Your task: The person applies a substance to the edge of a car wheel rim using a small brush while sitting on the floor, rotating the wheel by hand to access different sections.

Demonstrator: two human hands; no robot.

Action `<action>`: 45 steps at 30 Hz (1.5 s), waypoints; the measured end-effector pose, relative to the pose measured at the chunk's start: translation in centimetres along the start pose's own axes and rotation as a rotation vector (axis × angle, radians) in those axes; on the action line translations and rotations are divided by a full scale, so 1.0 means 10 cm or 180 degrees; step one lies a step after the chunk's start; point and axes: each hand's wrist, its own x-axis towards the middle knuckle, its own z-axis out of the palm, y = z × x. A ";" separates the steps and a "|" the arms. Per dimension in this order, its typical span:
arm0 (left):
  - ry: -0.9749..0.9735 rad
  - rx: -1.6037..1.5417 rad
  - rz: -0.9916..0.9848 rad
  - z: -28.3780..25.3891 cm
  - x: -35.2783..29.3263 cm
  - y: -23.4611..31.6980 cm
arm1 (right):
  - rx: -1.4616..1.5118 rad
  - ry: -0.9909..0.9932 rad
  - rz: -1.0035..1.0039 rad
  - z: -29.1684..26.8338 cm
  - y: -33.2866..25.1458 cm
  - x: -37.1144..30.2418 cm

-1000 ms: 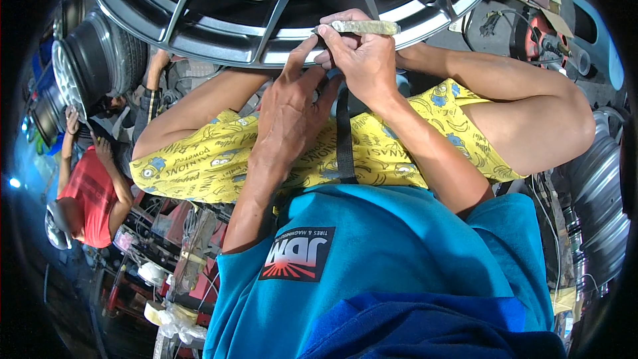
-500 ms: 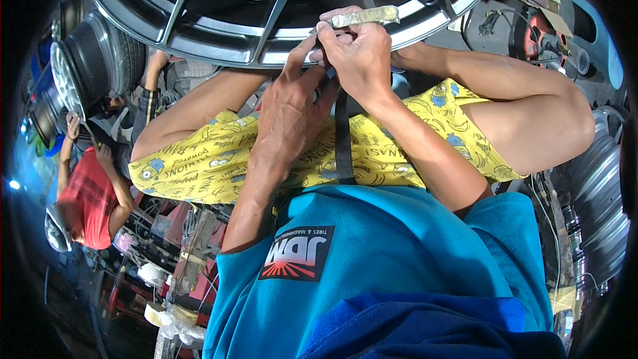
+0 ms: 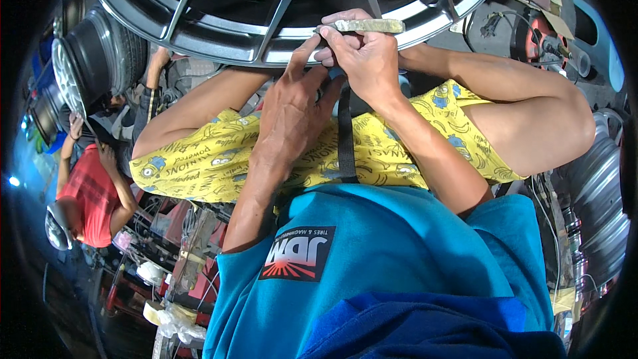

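A dark grey spoked wheel rim (image 3: pixel 199 45) spans the top of the view, its near lip close to my lap. My right hand (image 3: pixel 364 60) is closed around a slim hand tool with a pale, tape-wrapped handle (image 3: pixel 372 25). The tool's dark end points left towards the rim's lip; its exact tip is too small to make out. Just left of it, my left hand (image 3: pixel 292 110) lies against the lip with its index finger stretched towards that end. Its other fingers are spread or partly bent, and nothing shows in them.
On the left, a person in a red shirt (image 3: pixel 90 193) handles another wheel (image 3: pixel 66 76) beside a tyre (image 3: pixel 126 50). A red power tool (image 3: pixel 541 33) with cables lies at the far right, near a light-blue plastic piece (image 3: pixel 601 46). More metal rims (image 3: pixel 598 193) stand at the right edge.
The tool's handle has swung from slanting upward to nearly level, and my right hand has shifted slightly right and down. My left hand stays almost in place.
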 end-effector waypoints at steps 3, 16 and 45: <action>0.0049 -0.0013 0.0092 0.01 0.00 -0.01 | -0.0150 -0.0058 -0.0065 -0.01 -0.02 0.00; 0.0032 0.0040 0.0082 0.00 0.00 -0.01 | -0.0421 -0.0233 -0.0168 -0.04 -0.08 -0.01; 0.0123 -0.0021 -0.0132 0.01 -0.01 0.03 | -0.0358 -0.0180 -0.0162 0.00 -0.02 0.03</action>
